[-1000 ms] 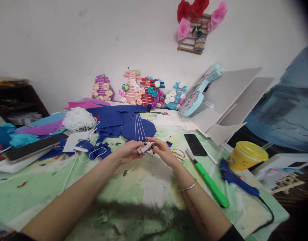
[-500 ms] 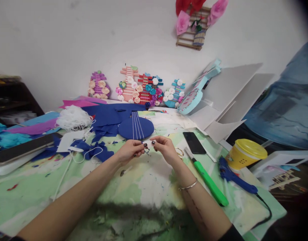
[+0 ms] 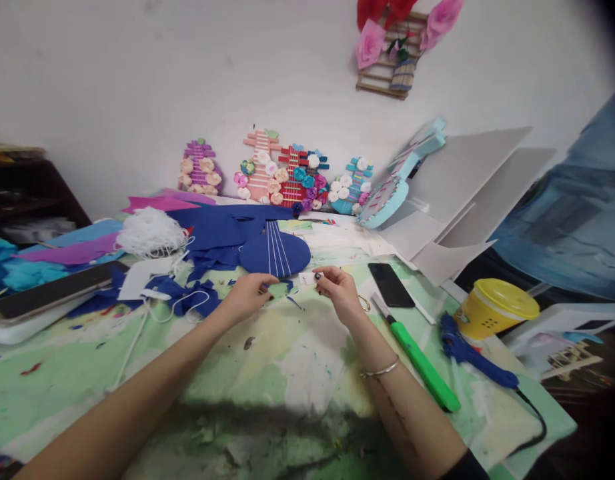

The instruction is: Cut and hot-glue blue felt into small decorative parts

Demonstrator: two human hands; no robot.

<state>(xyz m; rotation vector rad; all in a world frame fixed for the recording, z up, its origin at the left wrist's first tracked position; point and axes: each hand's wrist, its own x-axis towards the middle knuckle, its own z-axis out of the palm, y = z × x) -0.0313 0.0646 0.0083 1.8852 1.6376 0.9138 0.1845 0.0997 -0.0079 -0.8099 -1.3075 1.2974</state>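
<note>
- Right hand (image 3: 317, 278) pinches a small white piece (image 3: 306, 279) by its edge, between the hands, apparently leaving its face clear.
- Left hand (image 3: 248, 296), fingers loosely parted, holds nothing visible near the blue oval (image 3: 300, 252).
- Green-handled tool (image 3: 421, 365) lies rightward, presumably for reach.

The round blue piece (image 3: 295, 252) looks smooth and matt. Left of it, the white string pile (image 3: 151, 233) looks rough. Right of it, the yellow tub (image 3: 487, 317) looks like shiny plastic.
</note>
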